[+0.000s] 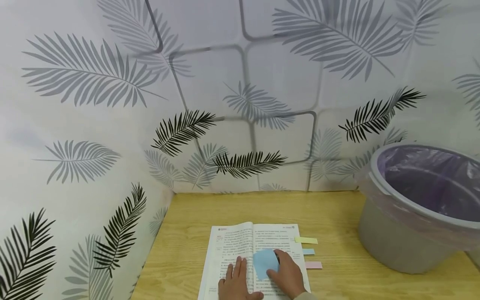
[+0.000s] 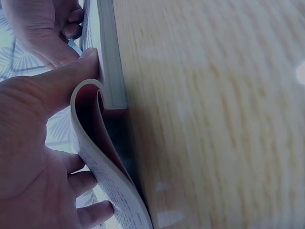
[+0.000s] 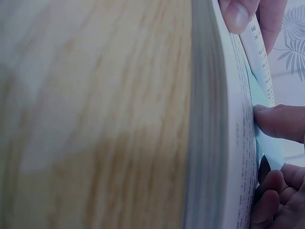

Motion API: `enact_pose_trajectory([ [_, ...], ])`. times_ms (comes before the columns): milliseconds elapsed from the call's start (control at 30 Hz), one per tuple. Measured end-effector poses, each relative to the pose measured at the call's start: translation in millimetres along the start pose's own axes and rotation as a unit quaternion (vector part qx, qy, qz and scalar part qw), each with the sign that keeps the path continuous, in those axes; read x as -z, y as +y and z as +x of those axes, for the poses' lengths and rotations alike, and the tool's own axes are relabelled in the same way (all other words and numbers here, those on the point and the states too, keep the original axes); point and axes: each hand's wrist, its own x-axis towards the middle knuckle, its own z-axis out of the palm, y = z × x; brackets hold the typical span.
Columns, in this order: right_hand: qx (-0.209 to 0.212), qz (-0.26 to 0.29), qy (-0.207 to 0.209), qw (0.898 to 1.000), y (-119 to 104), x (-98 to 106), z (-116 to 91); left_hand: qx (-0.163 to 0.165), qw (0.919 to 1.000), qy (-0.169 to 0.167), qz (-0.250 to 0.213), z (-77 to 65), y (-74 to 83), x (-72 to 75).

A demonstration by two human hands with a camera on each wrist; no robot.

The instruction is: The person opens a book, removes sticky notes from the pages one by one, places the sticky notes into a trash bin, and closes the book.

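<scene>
An open book [image 1: 275,237] with printed pages lies on the wooden table. My left hand [image 1: 236,281] rests on the left page with fingers extended, and its thumb [image 2: 71,78] presses beside the spine in the left wrist view. Over the right page is a light blue sticky note [image 1: 265,263]. My right hand [image 1: 289,275] pinches that note at its right edge; the thumb [image 3: 281,121] lies against it in the right wrist view. Something small and dark shows by the curled fingers [image 3: 267,205], mostly hidden by the hand.
Yellow [image 1: 308,240], blue [image 1: 309,251] and pink tabs [image 1: 314,265] stick out from the book's right edge. A grey bin [image 1: 397,237] with a clear liner stands on the table at the right. Leaf-patterned wall covering [image 1: 232,137] rises behind and at the left.
</scene>
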Motion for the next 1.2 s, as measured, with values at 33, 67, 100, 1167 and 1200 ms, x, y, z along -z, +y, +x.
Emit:
enact_pose_trajectory([
  [33,0.000,0.001,0.002,1.000,-0.3,0.7,0.0,-0.001,1.0000,-0.001,0.000,0.1,0.0,0.4],
  [67,0.001,0.001,0.003,1.000,-0.5,1.2,0.0,-0.003,1.0000,0.000,0.000,0.5,-0.5,0.2],
  [100,0.003,0.001,0.003,1.000,-0.5,1.9,0.0,-0.003,1.0000,-0.001,-0.002,1.1,-0.9,0.3],
  [1167,0.024,-0.001,-0.005,1.000,1.7,3.0,-0.5,-0.003,1.0000,0.000,-0.003,-0.3,-1.0,2.3],
  [1200,0.024,0.000,-0.006,1.000,1.4,3.2,-0.2,-0.002,1.0000,0.001,-0.004,-0.1,-1.1,2.5],
])
